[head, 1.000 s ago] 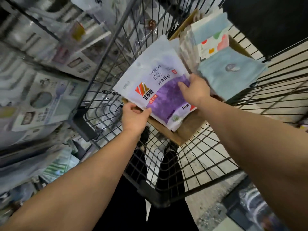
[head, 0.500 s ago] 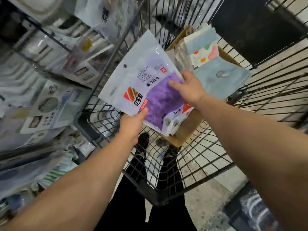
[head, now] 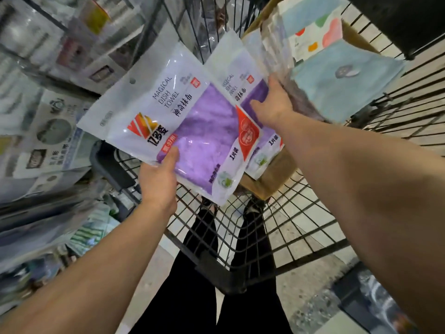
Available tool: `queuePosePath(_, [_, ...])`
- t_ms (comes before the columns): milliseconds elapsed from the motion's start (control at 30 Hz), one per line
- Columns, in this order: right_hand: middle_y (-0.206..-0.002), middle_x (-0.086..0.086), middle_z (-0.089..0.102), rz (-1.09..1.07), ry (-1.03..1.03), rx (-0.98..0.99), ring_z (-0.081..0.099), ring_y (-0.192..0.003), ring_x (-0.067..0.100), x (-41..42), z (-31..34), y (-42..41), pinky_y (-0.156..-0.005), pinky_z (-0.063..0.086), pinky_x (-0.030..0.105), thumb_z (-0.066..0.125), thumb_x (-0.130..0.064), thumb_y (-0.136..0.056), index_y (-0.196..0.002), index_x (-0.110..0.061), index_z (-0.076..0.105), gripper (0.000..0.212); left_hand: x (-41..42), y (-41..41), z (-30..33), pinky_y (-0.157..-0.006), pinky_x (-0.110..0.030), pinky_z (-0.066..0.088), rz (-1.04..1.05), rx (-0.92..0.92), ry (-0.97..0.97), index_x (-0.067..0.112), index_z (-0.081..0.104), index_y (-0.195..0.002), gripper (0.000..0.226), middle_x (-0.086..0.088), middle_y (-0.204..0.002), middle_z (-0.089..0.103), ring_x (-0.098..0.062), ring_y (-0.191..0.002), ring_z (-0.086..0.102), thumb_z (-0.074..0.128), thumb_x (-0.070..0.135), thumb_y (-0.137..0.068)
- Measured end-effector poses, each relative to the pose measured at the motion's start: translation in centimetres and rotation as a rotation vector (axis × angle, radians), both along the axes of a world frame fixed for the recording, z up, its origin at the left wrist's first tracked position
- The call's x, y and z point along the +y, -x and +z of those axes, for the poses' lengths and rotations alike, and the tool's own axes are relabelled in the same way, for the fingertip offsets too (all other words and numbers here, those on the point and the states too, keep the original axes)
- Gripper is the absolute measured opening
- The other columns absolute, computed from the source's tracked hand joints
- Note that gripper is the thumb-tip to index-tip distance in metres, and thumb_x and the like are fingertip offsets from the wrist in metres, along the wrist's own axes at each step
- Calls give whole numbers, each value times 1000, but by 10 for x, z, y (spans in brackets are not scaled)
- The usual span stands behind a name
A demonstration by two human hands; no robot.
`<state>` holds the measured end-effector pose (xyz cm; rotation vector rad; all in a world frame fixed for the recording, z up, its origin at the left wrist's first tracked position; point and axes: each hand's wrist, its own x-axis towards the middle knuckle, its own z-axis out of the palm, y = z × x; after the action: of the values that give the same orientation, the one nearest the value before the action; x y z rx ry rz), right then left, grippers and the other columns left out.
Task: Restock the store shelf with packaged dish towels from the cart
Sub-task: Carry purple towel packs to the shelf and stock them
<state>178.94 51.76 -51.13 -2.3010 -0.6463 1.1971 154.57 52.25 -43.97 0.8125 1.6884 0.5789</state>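
My left hand (head: 159, 179) grips the lower edge of a packaged purple dish towel (head: 183, 121), thumb on its front, holding it lifted above the black wire cart (head: 240, 237). My right hand (head: 272, 104) holds a second purple dish towel package (head: 240, 75) that still stands in the cardboard box (head: 272, 179) inside the cart, fingers behind it and thumb on its front. The two packages overlap at the red corner label.
Light blue and patterned cloth packs (head: 342, 85) fill the far side of the box. Store shelves with hanging packaged goods (head: 48, 131) run along the left, close to the cart. My legs in black trousers (head: 216, 285) stand behind the cart on a tiled floor.
My left hand has drawn the front package up and to the left, away from the stack. That uncovered a second purple package, which my right hand now holds.
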Motion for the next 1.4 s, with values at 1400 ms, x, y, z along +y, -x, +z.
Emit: queuePosePath(1400, [-77,3,76,-619,-475,298,73,-67,16,-145,272,-3,-62,61,31,61,-8,-95,-101,-11,65,9,74,-74,162,-76,-40,61,-665,-419,236,11,69,-106,27,-9,-93,75,-25,-86,71,77,8,-80])
